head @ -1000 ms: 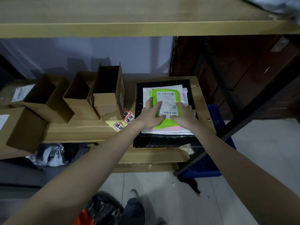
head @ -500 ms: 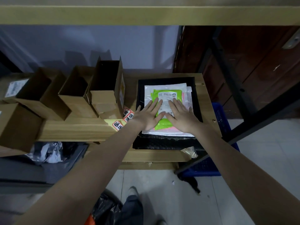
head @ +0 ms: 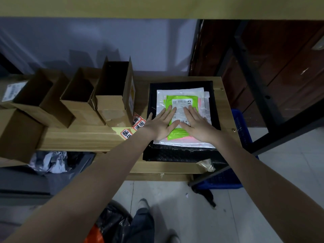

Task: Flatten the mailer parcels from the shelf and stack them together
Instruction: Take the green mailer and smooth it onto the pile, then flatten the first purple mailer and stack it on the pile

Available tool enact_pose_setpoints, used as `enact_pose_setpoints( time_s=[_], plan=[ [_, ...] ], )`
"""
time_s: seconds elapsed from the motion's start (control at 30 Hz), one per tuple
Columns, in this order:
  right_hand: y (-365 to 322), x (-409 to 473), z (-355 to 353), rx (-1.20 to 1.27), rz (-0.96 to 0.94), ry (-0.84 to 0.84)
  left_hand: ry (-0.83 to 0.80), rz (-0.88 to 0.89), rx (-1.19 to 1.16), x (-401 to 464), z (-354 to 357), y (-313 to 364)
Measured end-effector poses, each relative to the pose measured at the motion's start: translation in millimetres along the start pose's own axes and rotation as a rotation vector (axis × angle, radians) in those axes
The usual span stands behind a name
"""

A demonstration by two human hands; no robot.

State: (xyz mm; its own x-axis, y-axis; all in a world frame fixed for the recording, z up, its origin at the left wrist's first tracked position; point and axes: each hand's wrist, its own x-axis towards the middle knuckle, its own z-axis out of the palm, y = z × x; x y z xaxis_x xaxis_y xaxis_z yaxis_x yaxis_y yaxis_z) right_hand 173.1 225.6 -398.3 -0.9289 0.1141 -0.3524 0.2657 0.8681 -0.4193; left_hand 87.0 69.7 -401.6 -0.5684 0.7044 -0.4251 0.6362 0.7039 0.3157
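Green mailer (head: 182,100), atop stack at shelf's (head: 78,137) right end — left hand (head: 160,124), right hand (head: 198,126) flat-fingered, gripping nothing, pressing to flatten it.

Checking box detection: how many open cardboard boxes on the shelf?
4. Tallest box stands beside the mailer stack; middle box and a third box sit to its left; front box at the left edge. More may lie out of frame.

We stood before a wooden shelf (head: 84,137) against a pale grey wall (head: 98,42), with dim light on the white tiled floor (head: 201,216).
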Motion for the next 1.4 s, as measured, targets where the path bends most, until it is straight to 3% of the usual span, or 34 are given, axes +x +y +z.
enact_pose_setpoints(
  time_s=[0.23,0.77,1.13,1.4],
  plan=[
    [-7.1,-5.8,-17.7,0.069,-0.031,0.149,0.244,0.047,0.02,-11.8,-13.6,6.5],
    [-69.0,-117.3,-94.4,0.039,-0.269,0.305,0.494,0.186,0.122,-145.7,-80.2,12.3],
    [-167.1,-213.8,-147.6,-0.128,-0.584,0.441,0.794,0.317,0.199,-288.2,-133.4,26.0],
    [-253.7,-214.9,-183.7,-0.113,-0.816,0.546,1.042,0.219,0.148,-356.7,-196.1,-13.4]
  ],
)
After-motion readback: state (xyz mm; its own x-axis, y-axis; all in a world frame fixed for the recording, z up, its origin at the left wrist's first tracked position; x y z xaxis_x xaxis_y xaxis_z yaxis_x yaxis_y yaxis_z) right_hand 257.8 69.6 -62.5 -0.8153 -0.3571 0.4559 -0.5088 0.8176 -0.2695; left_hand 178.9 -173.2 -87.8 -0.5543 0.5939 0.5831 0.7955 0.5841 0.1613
